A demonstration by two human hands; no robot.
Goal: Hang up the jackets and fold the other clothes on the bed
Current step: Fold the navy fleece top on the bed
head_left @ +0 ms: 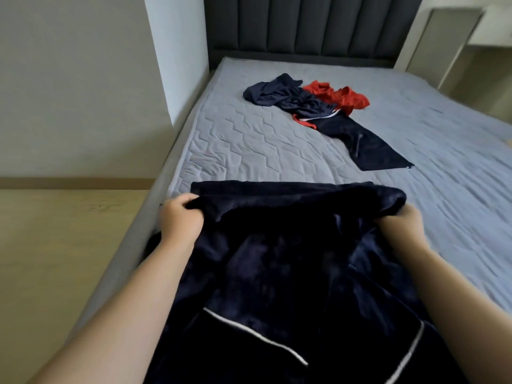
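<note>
Over quilted bed point(249, 151) below padded headboard point(304, 23), left hand point(180, 217) and right hand point(401, 225) clenched on navy garment point(291, 245).

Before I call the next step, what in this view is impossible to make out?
- The dark garment: its lower part is cut off by the bottom edge of the head view, so jacket or not is unclear.
- The left hand and right hand: fingertips buried in its folds.
- The clothes pile up the bed: navy and red pieces overlap, so their count is unclear.
</note>
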